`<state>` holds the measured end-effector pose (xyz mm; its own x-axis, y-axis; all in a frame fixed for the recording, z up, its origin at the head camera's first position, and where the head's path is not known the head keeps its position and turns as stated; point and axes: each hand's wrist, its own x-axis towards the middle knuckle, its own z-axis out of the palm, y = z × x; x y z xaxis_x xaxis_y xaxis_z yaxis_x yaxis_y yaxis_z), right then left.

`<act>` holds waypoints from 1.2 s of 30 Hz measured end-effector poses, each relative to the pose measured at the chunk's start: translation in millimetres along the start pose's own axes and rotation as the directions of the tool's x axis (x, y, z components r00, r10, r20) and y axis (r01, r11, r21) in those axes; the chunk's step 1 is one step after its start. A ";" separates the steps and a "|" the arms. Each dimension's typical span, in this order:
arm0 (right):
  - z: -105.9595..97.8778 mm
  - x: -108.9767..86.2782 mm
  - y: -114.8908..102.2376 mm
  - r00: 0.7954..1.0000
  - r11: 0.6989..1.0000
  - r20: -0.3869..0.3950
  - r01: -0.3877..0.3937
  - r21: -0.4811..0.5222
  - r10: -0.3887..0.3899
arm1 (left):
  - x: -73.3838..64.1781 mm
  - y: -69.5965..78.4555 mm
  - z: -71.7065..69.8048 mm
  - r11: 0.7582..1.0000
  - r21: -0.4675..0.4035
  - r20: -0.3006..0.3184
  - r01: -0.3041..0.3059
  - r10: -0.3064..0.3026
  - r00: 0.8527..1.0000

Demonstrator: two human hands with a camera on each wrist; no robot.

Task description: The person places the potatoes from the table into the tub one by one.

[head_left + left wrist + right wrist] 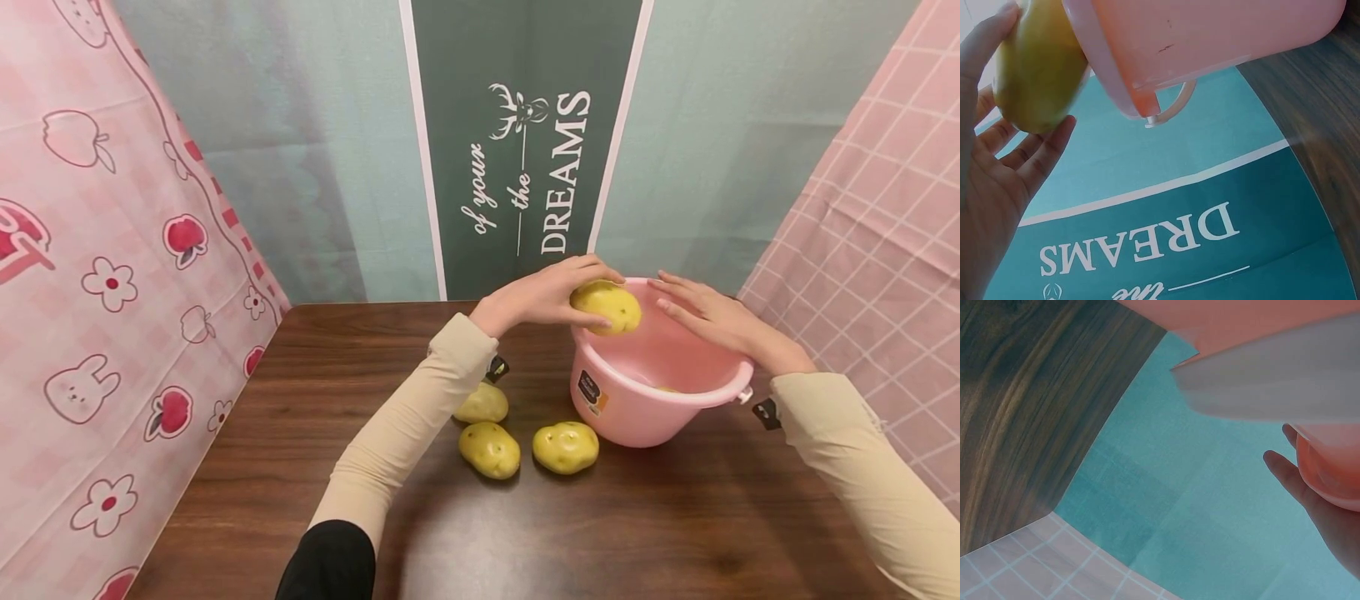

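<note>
Over the bucket (637, 417), head view: a potato (611, 307) is clasped by the left hand (547, 293); the bucket is touched by the straight-fingered right hand (708, 315).
Left wrist view: the potato is seen beside the bucket.
Right wrist view: the right hand is partly hidden.

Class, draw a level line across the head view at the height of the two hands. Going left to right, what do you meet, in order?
Apple-print cloth → brown table → left hand → held potato → pink bucket → right hand → pink grid cloth.
</note>
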<state>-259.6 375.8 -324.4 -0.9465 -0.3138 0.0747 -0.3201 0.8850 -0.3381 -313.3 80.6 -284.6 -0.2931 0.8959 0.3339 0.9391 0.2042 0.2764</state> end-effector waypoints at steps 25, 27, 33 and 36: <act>-2.1 -2.7 -4.2 0.999 0.999 0.022 -0.043 0.017 0.043 | -31.4 -13.7 -1.4 0.996 -0.016 -0.024 0.093 -0.093 0.995; -1.9 -2.6 -3.7 0.999 0.999 0.024 -0.042 0.018 0.042 | -34.0 -15.4 -0.9 0.995 -0.023 -0.021 0.099 -0.100 0.995; -0.6 -2.4 -1.4 0.999 0.999 0.012 -0.033 0.016 0.033 | -39.7 -18.8 0.1 0.992 -0.034 -0.022 0.124 -0.125 0.992; -0.7 -2.6 -0.6 0.999 0.999 0.010 -0.033 0.017 0.033 | -41.3 -20.0 0.5 0.991 -0.029 -0.024 0.128 -0.129 0.991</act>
<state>-256.9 376.3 -323.7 -0.9561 -0.2881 0.0543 -0.2881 0.8890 -0.3559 -319.9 39.7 -304.4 -0.4161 0.8522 0.3172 0.8881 0.3059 0.3432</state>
